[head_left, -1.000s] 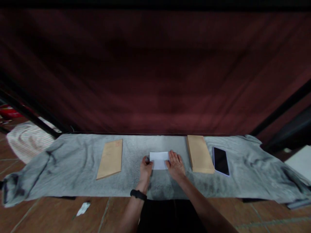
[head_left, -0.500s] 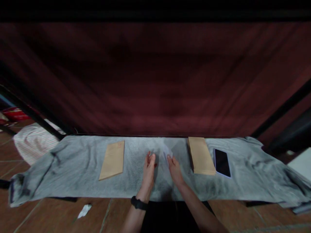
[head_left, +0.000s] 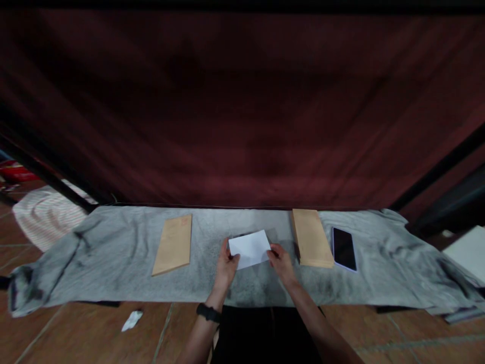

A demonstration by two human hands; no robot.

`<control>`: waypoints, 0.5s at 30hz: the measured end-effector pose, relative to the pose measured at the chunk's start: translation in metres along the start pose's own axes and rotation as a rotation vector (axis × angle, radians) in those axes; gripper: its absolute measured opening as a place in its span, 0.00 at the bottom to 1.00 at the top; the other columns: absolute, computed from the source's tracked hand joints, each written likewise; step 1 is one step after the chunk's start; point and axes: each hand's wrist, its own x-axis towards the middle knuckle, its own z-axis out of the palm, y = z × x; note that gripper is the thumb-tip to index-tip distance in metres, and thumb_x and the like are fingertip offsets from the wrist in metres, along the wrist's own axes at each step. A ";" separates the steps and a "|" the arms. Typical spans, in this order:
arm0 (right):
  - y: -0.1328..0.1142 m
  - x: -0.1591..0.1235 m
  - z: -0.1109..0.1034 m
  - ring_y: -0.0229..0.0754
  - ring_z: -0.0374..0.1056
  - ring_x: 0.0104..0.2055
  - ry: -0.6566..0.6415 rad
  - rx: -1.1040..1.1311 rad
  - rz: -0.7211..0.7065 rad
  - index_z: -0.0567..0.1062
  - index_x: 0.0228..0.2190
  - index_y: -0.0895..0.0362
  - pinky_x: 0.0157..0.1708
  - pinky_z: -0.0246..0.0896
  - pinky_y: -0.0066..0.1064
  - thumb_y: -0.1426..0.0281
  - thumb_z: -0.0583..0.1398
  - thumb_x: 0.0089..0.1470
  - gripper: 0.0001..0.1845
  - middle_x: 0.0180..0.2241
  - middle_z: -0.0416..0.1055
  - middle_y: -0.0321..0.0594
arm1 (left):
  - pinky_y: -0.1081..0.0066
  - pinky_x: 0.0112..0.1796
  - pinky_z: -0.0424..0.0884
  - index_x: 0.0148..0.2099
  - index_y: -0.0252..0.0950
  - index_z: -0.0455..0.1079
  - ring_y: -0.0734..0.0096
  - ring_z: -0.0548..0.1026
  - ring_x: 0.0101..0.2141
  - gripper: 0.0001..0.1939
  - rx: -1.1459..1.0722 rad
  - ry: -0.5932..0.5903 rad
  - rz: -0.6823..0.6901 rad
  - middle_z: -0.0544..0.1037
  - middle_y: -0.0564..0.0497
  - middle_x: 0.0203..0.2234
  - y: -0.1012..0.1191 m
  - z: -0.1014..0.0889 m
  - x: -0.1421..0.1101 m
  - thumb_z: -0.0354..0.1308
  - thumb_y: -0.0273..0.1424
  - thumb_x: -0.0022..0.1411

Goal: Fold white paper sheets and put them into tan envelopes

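A white sheet of paper (head_left: 250, 249), perhaps folded, is held up between both hands over the grey cloth (head_left: 125, 253). My left hand (head_left: 226, 264) pinches its left edge, the thumb on the near face; a dark band circles that wrist. At the opposite edge, my right hand (head_left: 280, 260) grips the paper with thumb and fingers. To the right of my right hand lies a thick stack of brown envelopes (head_left: 312, 237). Another brown envelope pile (head_left: 173, 243), thinner and with a small reddish mark at its top, rests to the left of my left hand.
A phone (head_left: 344, 248) with a dark screen and pale purple edge lies right of the stack. Dark red fabric (head_left: 242, 126) hangs behind the cloth-covered surface. A crumpled white scrap (head_left: 132, 320) is on the tiled floor; striped cloth (head_left: 49, 215) sits at far left.
My right hand has brought the paper round to lie broad side toward me, and my left hand, free before, has closed on its left edge. The view has shifted slightly.
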 end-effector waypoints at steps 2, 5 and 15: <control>0.005 -0.002 -0.002 0.48 0.76 0.36 0.029 -0.216 -0.059 0.78 0.41 0.50 0.35 0.72 0.37 0.61 0.57 0.56 0.14 0.35 0.80 0.40 | 0.65 0.37 0.78 0.71 0.35 0.52 0.65 0.81 0.33 0.41 0.054 -0.039 -0.007 0.82 0.51 0.34 -0.003 -0.001 0.004 0.59 0.25 0.57; 0.008 -0.008 0.000 0.49 0.77 0.39 0.053 -0.509 -0.123 0.76 0.47 0.51 0.38 0.70 0.37 0.66 0.54 0.59 0.17 0.39 0.80 0.42 | 0.62 0.43 0.77 0.70 0.35 0.54 0.63 0.80 0.37 0.38 0.254 0.001 0.097 0.81 0.48 0.38 -0.008 0.001 0.002 0.56 0.24 0.58; 0.009 -0.019 0.008 0.51 0.72 0.49 -0.011 -0.903 -0.276 0.73 0.53 0.56 0.49 0.65 0.40 0.72 0.48 0.63 0.21 0.48 0.75 0.50 | 0.51 0.61 0.62 0.66 0.36 0.62 0.53 0.60 0.65 0.24 1.000 -0.100 0.500 0.63 0.41 0.66 -0.006 0.026 -0.027 0.44 0.29 0.70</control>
